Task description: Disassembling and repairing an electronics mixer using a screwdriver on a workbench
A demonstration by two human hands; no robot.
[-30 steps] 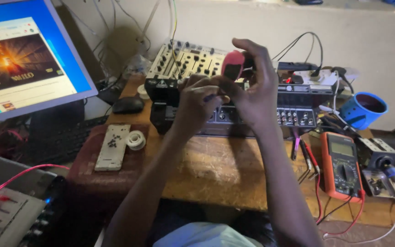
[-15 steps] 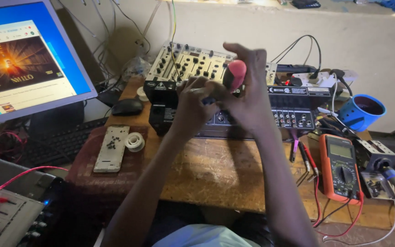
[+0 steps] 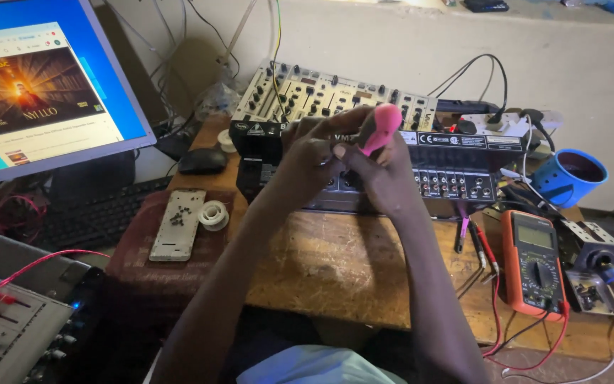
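Both hands raised above the wooden workbench [image 3: 335, 263], before the audio mixer [image 3: 364, 114]. Right hand [image 3: 385, 178] fingers grasp a pink-handled tool [image 3: 380, 128]; left hand [image 3: 310, 160] fingers pinch its lower end. Blue cup [image 3: 566, 178], dark inside, contents unclear, at the bench's right rear edge.

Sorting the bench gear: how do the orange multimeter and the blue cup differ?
The orange multimeter lies flat on the wooden table; the blue cup is tipped, its mouth facing the camera. The multimeter is a slab with a dial and leads attached; the cup is round with nothing attached. Both sit to the right, away from the hands.
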